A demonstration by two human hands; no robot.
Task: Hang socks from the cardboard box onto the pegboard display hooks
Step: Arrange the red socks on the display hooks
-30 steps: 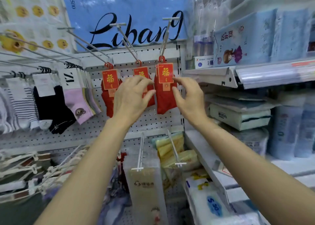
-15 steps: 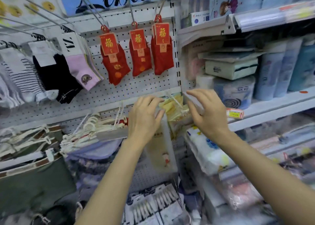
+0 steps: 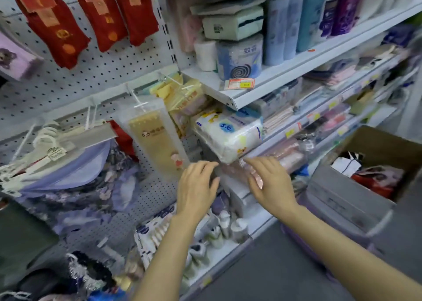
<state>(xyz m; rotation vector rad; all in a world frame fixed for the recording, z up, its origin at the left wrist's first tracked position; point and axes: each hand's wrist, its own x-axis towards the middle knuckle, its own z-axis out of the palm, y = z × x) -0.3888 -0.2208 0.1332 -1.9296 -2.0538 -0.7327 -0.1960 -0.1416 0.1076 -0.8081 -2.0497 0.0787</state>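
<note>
Head view: left hand [image 3: 196, 186] and right hand [image 3: 271, 182] hover side by side, fingers loosely spread, holding nothing, in front of the shelf [image 3: 296, 61] edge. Cardboard box [image 3: 376, 145] sits to the right of the right hand, apart from it, with mixed packets inside. Three red socks [image 3: 100, 15] hang on the pegboard [image 3: 102, 72], up and left, well apart from both hands.

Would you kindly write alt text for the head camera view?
Both hands, left hand and right hand, reach out empty and open before stocked shop shelves. Three red socks hang on the pegboard upper left; a cardboard box sits lower right.
</note>
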